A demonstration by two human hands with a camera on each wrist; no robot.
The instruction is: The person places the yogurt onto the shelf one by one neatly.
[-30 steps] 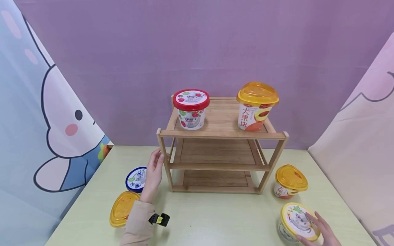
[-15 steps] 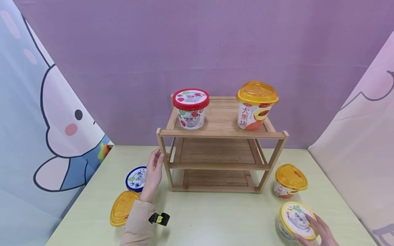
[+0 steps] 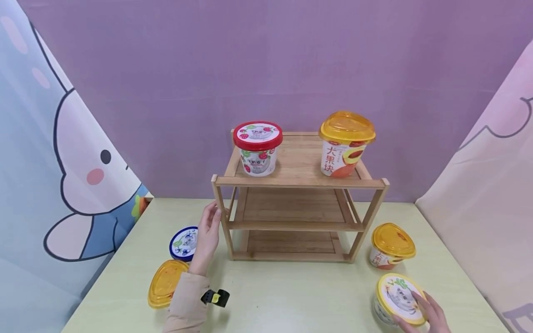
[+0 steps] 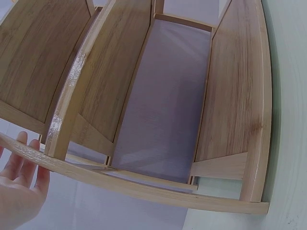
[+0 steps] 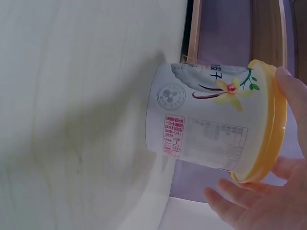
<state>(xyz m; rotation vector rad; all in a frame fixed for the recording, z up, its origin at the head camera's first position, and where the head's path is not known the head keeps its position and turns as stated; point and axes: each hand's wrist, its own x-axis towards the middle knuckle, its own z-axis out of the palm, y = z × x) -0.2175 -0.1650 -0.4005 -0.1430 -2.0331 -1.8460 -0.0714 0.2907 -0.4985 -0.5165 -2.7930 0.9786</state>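
My left hand (image 3: 209, 233) holds the left post of a three-tier wooden shelf rack (image 3: 297, 181). In the left wrist view its fingers (image 4: 28, 168) pass behind the rack's side bar (image 4: 129, 187). At the lower right, my right hand (image 3: 433, 313) grips a yogurt cup (image 3: 400, 298) by its yellow lid. Seen from the right wrist, the thumb (image 5: 293, 93) lies on one side of the lid and the fingers on the other. The white cup (image 5: 206, 117) carries a vanilla flower print. Whether its base touches the table cannot be told.
On the rack's top tier stand a red-lidded strawberry cup (image 3: 258, 148) and an orange-lidded peach cup (image 3: 345, 144). Another orange-lidded cup (image 3: 392, 246) is right of the rack. Left of it are a blue-lidded cup (image 3: 183, 243) and an orange-lidded one (image 3: 166, 283), partly behind the forearm.
My right hand and the yellow-lidded yogurt cup have shifted slightly left. The left hand stays on the rack's post.
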